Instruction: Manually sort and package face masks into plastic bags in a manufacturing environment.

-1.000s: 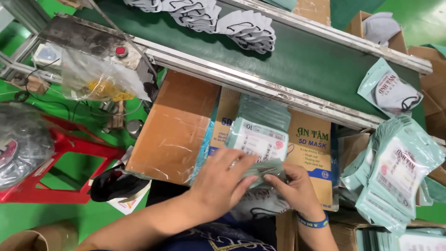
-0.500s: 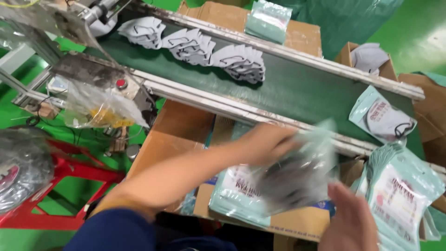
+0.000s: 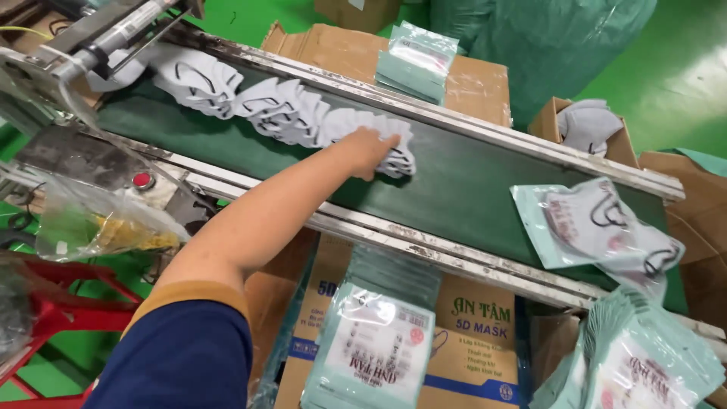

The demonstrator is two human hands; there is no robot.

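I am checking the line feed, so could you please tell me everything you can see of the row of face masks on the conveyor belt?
The row of face masks is a string of white, soft-looking fabric masks with dark ear loops, lying flat and overlapping one another in small bunches. It runs slantwise along the dark green belt, from the machine at the upper left toward the middle. The left hand is stretched out over the row's near end, fingers pressed on or gripping the last bunch. The masks are unpacked, with no pouches round them.

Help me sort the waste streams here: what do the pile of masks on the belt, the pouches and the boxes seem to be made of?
Masks: probably soft white nonwoven fabric, matte, folded, with dark ear loops.
Pouches: thin plastic film, glossy, with glare and a see-through front.
Boxes: brown corrugated cardboard, matte, with creased flaps.
The left hand rests on the masks.
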